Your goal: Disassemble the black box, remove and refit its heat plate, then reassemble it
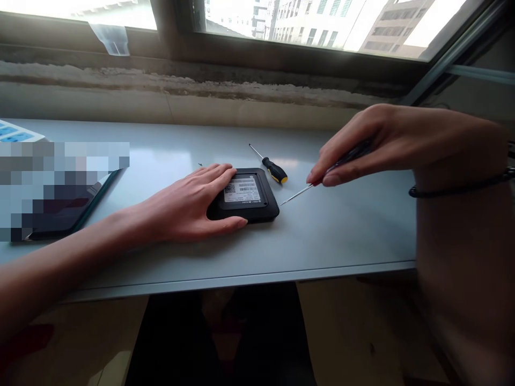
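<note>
On the white table lies a flat black square device (262,202) with rounded corners and a white printed label facing up. My left hand (191,201) grips its left side, thumb along the near edge and fingers over the far edge. My right hand (362,147) is closed around a screwdriver (296,193) with a thin metal shaft. Its dark, partly red handle is mostly hidden in my fingers. The tip points down-left, close to the device's right corner; I cannot tell if it touches. Behind the device rests a second screwdriver (275,170), black and yellow.
At the left, a dark flat object (60,214) lies partly under a blurred patch. A box with blue print (18,133) stands at the far left corner. The table's front edge (241,282) runs before my legs. A window sill (201,110) rises behind the table.
</note>
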Demonstrator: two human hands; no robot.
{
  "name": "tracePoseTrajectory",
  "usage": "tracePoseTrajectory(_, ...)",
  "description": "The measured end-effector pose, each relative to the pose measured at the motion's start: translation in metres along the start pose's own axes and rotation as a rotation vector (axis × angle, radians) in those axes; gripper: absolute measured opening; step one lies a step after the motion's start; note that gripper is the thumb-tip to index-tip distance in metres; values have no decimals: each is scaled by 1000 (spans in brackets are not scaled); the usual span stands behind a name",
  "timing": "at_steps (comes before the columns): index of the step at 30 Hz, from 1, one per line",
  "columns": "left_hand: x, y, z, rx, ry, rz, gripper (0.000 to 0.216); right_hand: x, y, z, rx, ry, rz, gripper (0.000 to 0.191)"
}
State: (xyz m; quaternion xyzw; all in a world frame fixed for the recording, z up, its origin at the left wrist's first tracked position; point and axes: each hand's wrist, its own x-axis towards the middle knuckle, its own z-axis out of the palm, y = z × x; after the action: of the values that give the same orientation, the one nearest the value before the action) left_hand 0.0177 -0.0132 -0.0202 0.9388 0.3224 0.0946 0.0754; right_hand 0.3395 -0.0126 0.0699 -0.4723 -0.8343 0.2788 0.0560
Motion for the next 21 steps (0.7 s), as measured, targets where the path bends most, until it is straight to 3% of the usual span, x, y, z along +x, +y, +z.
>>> tracePoseTrajectory(4, 1, 1, 1, 27, 0, 10, 95, 0, -3, 0, -147, -26, 95, 41)
tracePoseTrajectory(7, 1, 1, 1, 39, 7, 16, 93, 1, -6, 2, -209, -39, 54, 45)
tracePoseTrajectory(21, -1, -1, 2, 30, 32, 46, 96, 2, -18, 5, -299, -45, 111, 35)
